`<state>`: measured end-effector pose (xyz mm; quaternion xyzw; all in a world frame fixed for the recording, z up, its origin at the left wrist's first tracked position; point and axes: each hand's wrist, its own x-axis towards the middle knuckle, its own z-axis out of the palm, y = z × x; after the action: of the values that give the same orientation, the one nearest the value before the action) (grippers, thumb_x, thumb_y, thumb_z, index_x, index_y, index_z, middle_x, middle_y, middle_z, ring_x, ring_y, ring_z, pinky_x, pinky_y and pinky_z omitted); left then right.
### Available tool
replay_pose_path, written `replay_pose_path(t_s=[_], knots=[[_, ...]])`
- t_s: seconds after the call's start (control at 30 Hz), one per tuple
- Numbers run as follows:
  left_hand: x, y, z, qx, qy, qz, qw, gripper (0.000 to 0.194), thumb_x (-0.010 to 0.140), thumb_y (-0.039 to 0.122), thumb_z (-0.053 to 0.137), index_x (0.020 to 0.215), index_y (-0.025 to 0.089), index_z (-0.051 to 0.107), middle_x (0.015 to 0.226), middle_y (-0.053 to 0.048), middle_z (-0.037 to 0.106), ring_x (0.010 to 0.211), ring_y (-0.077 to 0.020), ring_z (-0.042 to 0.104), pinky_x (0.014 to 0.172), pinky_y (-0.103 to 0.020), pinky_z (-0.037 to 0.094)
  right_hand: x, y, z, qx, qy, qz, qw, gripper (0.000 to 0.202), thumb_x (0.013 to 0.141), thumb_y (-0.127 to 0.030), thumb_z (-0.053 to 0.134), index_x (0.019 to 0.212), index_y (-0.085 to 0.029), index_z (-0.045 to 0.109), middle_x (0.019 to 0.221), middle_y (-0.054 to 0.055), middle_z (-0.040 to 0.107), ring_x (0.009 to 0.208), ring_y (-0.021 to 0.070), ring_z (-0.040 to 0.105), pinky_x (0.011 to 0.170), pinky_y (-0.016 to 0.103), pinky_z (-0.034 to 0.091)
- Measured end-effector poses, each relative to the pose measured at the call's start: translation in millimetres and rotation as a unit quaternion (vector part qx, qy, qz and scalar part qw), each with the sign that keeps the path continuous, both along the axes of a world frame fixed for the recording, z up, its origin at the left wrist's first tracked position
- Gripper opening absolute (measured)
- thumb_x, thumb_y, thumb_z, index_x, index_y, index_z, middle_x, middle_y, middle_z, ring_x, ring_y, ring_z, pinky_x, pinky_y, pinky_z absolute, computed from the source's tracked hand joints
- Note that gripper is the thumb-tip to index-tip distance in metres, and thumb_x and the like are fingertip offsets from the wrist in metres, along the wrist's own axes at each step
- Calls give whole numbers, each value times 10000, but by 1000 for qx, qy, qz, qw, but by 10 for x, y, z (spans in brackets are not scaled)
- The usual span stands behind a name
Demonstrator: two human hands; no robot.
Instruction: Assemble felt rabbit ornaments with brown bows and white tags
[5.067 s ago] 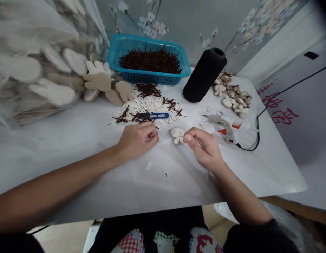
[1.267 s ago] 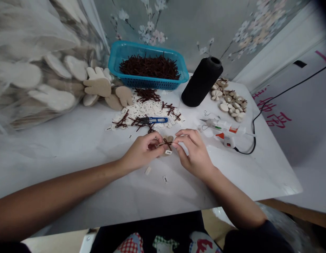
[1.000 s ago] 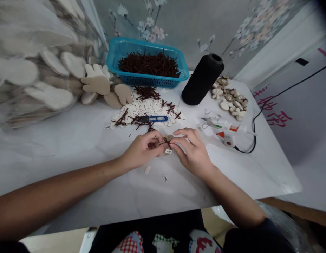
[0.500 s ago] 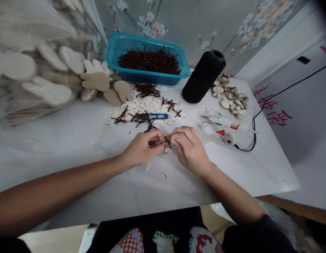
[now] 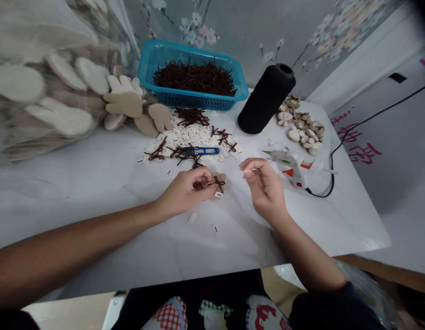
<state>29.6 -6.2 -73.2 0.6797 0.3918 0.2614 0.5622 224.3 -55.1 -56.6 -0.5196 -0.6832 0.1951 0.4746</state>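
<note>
My left hand (image 5: 185, 190) pinches the left side of a small beige bunny-shaped felt piece (image 5: 223, 177) above the table. A dark brown bow (image 5: 218, 183) lies across the piece, and a small white printed label (image 5: 218, 195) sits below the bow. Part of the piece is hidden by my fingers. To its right and apart from it, my right hand (image 5: 267, 190) is raised with thumb and forefinger pinched together; whatever is between them is too small to make out. Two loose labels, one a printed label (image 5: 215, 228), lie on the table in front.
Behind the hands, blue-handled thread snips (image 5: 206, 151) rest on a pile of white labels (image 5: 188, 135) and brown bows. A blue basket (image 5: 195, 98) of bows, a black thread cone (image 5: 265, 98), a corded glue gun (image 5: 288, 158), finished pieces (image 5: 307, 130) and a plastic bag (image 5: 16, 149) of felt shapes surround them.
My right hand has left the felt piece and moved right, fingertips still pinched. My left hand keeps its hold in the same place, and more of the bow and piece now shows.
</note>
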Motion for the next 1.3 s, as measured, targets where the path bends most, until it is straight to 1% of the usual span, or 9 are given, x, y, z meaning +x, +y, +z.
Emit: replay_pose_path(t_s=[0.1,0.2,0.3,0.47,0.57,0.77,1.0,1.17,1.3], knots=[[-11,17,-16,-41,-25,-3,999,202,782,326,635,741,178,504,671,12,627,549,-92,547,490,-184,416,90,1,61,-17,114,13,993,90,944,-303,420,887,-238,396,930,66,573,921,190,572,712,346,499],[-17,31,-11,-67,-38,-11,997,231,783,357,646,744,171,516,725,-13,661,554,-90,550,490,-188,438,176,5,124,-64,185,76,978,199,922,-383,457,824,-252,344,776,18,549,736,175,569,652,351,488],[-24,35,-1,-68,-43,-7,997,239,778,364,658,755,169,523,723,-12,657,569,-90,555,498,-184,453,184,2,139,-126,227,122,958,335,843,-458,587,764,-246,341,651,-23,530,593,150,529,573,313,452],[-49,23,-1,-34,-33,-11,999,228,790,358,647,752,171,523,655,19,577,565,-87,540,507,-182,468,10,4,26,-255,142,37,956,314,786,-472,663,784,-207,495,498,-76,468,450,88,415,468,224,325],[-58,20,-3,-17,-18,-5,1000,231,793,363,645,761,172,520,653,27,544,569,-87,533,527,-187,482,-79,30,-66,-285,122,69,948,334,787,-509,644,818,-183,578,529,-62,500,476,83,423,479,218,326],[-70,47,-17,-1,-13,-16,1000,237,805,381,641,788,177,521,693,21,573,588,-90,550,542,-191,492,-87,84,-162,-248,108,88,959,325,817,-495,608,765,-173,601,621,-26,559,553,92,470,539,223,379],[-76,80,-37,2,-13,-10,1000,231,810,381,637,803,181,521,687,22,596,575,-91,560,530,-190,479,3,108,-135,-198,72,102,972,196,872,-373,547,834,-187,596,645,-18,589,596,117,535,613,250,422],[-71,77,-31,14,-6,-27,1000,217,817,373,626,814,183,522,713,21,602,585,-90,557,553,-199,468,43,122,-115,-115,68,62,989,150,907,-328,487,884,-198,559,759,4,614,703,135,580,674,271,448],[-69,69,-27,25,8,-28,999,203,816,363,620,818,179,534,683,32,564,581,-90,530,543,-196,429,-18,119,-110,-61,15,64,996,99,886,-290,558,878,-205,609,781,13,623,727,138,578,673,268,463]])
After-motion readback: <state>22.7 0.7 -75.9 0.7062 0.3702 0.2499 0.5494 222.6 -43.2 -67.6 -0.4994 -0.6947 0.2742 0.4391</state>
